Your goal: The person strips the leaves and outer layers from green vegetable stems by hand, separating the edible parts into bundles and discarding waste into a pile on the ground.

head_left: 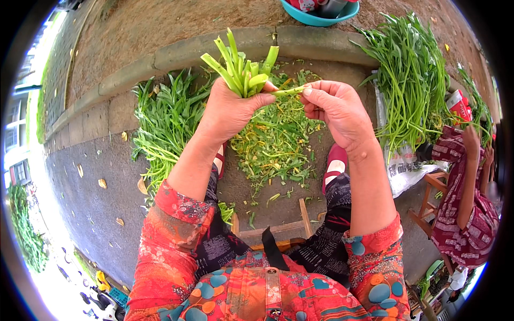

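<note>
Ahead of you, a blue basin sits beyond a stone curb. On your left, dry leaves dot the pavement. On your right, a white sack lies near a wooden stool and a person in maroon clothes.

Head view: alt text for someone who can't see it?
The left hand grips a bunch of green stems; the right hand pinches one stem. Trimmings litter the ground below, with leafy greens piled either side.
</note>
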The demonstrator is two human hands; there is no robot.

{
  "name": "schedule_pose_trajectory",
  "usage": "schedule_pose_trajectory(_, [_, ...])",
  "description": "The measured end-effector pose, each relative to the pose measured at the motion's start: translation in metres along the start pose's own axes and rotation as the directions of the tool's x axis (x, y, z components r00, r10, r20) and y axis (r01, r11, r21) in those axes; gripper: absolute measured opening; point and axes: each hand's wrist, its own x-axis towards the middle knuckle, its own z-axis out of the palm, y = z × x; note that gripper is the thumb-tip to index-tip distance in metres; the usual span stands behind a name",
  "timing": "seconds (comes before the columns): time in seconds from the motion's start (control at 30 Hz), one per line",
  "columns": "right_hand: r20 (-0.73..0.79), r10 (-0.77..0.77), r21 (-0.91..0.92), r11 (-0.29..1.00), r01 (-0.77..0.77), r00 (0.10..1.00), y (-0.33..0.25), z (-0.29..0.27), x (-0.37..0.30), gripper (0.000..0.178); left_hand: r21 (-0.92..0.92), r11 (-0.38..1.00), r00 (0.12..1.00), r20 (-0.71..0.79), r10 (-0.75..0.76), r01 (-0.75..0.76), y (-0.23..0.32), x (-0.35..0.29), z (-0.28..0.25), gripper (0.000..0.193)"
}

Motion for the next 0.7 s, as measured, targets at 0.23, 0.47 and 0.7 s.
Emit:
schedule_pose_trajectory(0.23, [-0.047,0.055,-0.141,0.988,-0.062,0.997,-0.002,0.002,-0.001,0.013,0.050,0.998,0.999,-0.009,0.047,-0.046,-0.003,-0.001,0.004,0.014])
schedule_pose_trajectory(0.47, [-0.019,0.018,-0.318,0.948,-0.023,1.000,-0.002,-0.003,0.001,0.010,0.016,1.000,0.999,0.043,0.006,-0.006,-0.003,-0.002,0.002,0.014])
schedule_pose_trajectory(0.7, [0.006,-0.015,-0.466,0.884,0.016,1.000,-0.009,-0.004,-0.003,0.011,-0.021,0.997,0.991,0.112,-0.071,0.074,-0.001,-0.002,0.001,0.015])
